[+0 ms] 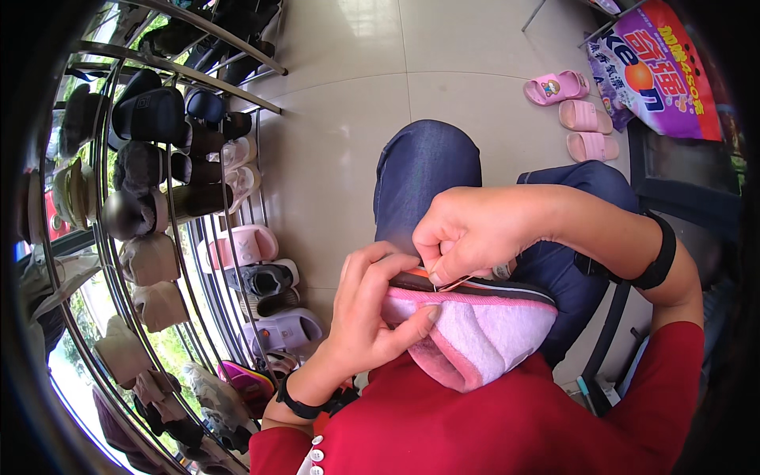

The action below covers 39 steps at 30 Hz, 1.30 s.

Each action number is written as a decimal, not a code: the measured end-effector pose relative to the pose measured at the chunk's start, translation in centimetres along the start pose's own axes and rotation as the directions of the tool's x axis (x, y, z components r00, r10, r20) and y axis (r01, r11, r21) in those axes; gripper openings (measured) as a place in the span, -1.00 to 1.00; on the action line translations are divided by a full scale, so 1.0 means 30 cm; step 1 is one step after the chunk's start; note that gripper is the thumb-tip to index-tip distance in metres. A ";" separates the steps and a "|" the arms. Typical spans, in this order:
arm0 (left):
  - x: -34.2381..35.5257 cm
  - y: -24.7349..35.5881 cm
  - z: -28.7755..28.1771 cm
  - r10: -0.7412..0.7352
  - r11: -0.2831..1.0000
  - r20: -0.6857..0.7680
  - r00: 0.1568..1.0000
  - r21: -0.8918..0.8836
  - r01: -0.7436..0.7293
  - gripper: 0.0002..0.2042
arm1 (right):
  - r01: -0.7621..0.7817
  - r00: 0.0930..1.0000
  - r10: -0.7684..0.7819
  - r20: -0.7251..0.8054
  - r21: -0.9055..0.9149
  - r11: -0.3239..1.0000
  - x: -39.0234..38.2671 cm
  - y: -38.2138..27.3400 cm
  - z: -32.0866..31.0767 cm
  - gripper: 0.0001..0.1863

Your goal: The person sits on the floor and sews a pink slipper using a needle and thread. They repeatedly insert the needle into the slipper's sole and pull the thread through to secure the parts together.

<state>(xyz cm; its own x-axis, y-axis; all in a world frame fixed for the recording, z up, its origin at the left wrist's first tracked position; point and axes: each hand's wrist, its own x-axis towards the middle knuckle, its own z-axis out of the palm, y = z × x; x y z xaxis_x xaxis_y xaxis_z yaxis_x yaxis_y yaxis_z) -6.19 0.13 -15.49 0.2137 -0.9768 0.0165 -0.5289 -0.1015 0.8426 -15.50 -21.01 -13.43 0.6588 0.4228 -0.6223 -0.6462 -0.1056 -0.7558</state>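
A fuzzy pale-pink slipper [495, 336] with darker pink trim lies sideways against my red top, over my lap. Its dark layered sole edge [514, 293] faces away from me, with an orange strip along part of it. My left hand [368, 309] is wrapped round the slipper's left end, the thumb pressed on the pink fabric near the seam. Pinched at that seam, my right hand [467, 237] holds a thin needle [435, 286], whose tip is at the sole edge. A fine thread [455, 283] shows beside it. The right fingertips partly hide the needle.
Metal shoe racks [170, 174] full of footwear stand along the left. Pink slides [586, 116] lie on the tiled floor [348, 47] at the far right, by a purple and red printed bag [669, 75]. My knees [427, 170] are just beyond the slipper.
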 end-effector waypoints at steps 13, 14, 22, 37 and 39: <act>-0.014 -0.006 0.023 0.056 0.998 -0.044 0.998 0.031 -0.054 -0.56 | 0.035 0.999 -0.035 0.016 -0.020 0.999 0.020 0.016 0.001 -0.85; -0.013 -0.005 0.019 0.055 0.998 -0.041 0.998 0.030 -0.054 -0.56 | 0.044 0.999 -0.043 0.019 -0.038 0.998 0.025 0.015 0.001 -0.85; -0.004 -0.005 0.000 0.046 0.999 -0.009 0.999 0.020 -0.046 -0.58 | 0.082 0.995 -0.089 -0.045 -0.144 0.986 0.006 -0.002 0.009 -0.84; -0.004 0.001 0.006 0.014 0.999 -0.011 1.000 0.033 -0.014 -0.53 | 0.146 0.986 -0.151 -0.063 -0.078 0.986 -0.011 0.024 0.020 -0.83; -0.002 0.001 0.002 0.004 1.000 0.004 1.000 0.004 -0.004 -0.54 | 0.165 0.984 -0.170 -0.059 -0.082 0.983 -0.009 0.029 0.018 -0.83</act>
<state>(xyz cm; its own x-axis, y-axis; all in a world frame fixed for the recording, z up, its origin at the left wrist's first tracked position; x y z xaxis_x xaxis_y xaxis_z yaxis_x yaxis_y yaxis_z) -6.26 0.18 -15.50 0.2086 -0.9778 0.0180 -0.5330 -0.0982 0.8404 -16.46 -20.73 -13.79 0.7807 0.3812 -0.4952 -0.4947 -0.1073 -0.8624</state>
